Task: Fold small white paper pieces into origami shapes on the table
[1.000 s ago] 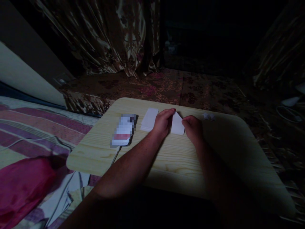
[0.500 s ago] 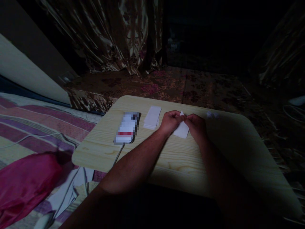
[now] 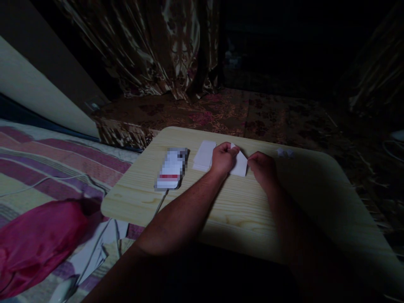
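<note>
A small white sheet of paper point(image 3: 240, 165) with a slanted, folded-looking upper edge is held just over the table. My left hand point(image 3: 223, 160) is closed on its left side, the thumb pressing near the top point. At the paper's right corner, my right hand point(image 3: 264, 166) has its fingers curled and pinched against the edge; the exact contact is hard to make out in the dim light. Left of my left hand lies a stack of white paper sheets point(image 3: 203, 155), partly covered by that hand. Two small folded white paper pieces point(image 3: 284, 153) rest beyond my right hand.
A pixelated phone point(image 3: 172, 169) with a white cable lies on the left of the wooden table point(image 3: 132, 202). Left of the table is a striped bed point(image 3: 41, 164) with a pink cloth point(image 3: 44, 240). Patterned curtains point(image 3: 176, 46) hang behind.
My right hand has moved away from my left, to the paper's right corner. The paper has turned and shows a longer slanted edge. The view has shifted slightly.
</note>
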Available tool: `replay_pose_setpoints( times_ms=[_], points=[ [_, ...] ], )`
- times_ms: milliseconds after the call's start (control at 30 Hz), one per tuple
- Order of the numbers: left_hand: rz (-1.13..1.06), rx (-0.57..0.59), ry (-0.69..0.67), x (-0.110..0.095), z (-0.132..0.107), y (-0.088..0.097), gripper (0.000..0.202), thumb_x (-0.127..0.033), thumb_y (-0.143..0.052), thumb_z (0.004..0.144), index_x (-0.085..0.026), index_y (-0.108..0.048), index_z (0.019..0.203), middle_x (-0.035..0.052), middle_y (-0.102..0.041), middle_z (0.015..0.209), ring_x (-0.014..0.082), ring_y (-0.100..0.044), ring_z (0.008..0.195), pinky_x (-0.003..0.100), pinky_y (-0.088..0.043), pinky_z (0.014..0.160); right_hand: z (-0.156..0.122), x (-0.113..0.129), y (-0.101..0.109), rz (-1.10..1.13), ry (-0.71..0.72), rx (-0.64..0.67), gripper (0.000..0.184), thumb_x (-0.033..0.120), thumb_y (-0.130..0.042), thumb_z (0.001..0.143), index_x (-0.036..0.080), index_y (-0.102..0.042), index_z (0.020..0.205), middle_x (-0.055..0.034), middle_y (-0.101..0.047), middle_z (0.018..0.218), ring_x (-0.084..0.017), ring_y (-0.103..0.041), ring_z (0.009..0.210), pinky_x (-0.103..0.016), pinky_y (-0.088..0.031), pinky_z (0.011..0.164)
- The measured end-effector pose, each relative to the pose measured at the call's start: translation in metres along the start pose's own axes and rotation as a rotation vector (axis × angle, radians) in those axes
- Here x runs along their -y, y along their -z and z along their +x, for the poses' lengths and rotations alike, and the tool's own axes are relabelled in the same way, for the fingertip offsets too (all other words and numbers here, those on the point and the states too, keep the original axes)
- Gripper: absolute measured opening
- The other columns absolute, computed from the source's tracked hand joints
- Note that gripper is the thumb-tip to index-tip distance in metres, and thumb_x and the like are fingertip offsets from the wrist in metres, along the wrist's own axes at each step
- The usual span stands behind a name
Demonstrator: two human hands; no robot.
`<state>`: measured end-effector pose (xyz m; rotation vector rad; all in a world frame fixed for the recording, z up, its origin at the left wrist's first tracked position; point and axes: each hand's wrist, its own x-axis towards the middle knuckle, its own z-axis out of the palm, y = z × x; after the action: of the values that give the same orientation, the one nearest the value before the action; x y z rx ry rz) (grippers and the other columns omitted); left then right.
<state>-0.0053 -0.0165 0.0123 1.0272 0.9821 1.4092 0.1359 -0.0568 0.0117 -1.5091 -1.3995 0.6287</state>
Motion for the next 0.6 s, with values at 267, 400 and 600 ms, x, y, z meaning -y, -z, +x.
replay_pose_setpoints(
  times_ms=[267,400,600],
  points=[
    [-0.026,0.135,0.097,-0.0002,-0.0047,-0.003,0.029,-0.035,-0.077,0.059,-0.015,-0.057,0.061,-0.0048,-0.051,0.052,0.0056,-0.04,0.045,0.021,-0.028,0.046,0.001,0.0004,0.0005,0.144,-0.001,0.058,0.022,0.039,-0.064,0.072,0.018,-0.064,0.078,0.0016,-0.061,0.062,-0.014,-0.053,0.057,-0.025,-0.039,0.053],
    [-0.105,0.191,0.125,0.0025,-0.0072,-0.0058,0.025,-0.031,-0.079,0.057,-0.015,-0.06,0.062,-0.0031,-0.057,0.057,0.0066,-0.047,0.049,0.022,-0.034,0.051,0.0006,-0.0005,-0.0021,0.059,0.042,0.079,0.017,0.036,-0.065,0.071,0.019,-0.062,0.073,0.0015,-0.061,0.062,-0.014,-0.053,0.058,-0.025,-0.038,0.053],
    [-0.282,0.16,0.171,0.0031,-0.0033,-0.0054,0.018,-0.019,-0.078,0.054,-0.013,-0.067,0.066,0.0038,-0.07,0.075,0.0113,-0.06,0.069,0.025,-0.044,0.069,0.0005,-0.0007,-0.001,0.032,0.073,0.081,0.012,0.03,-0.063,0.07,0.019,-0.059,0.068,0.0041,-0.055,0.056,-0.012,-0.049,0.054,-0.025,-0.035,0.051]
  ],
)
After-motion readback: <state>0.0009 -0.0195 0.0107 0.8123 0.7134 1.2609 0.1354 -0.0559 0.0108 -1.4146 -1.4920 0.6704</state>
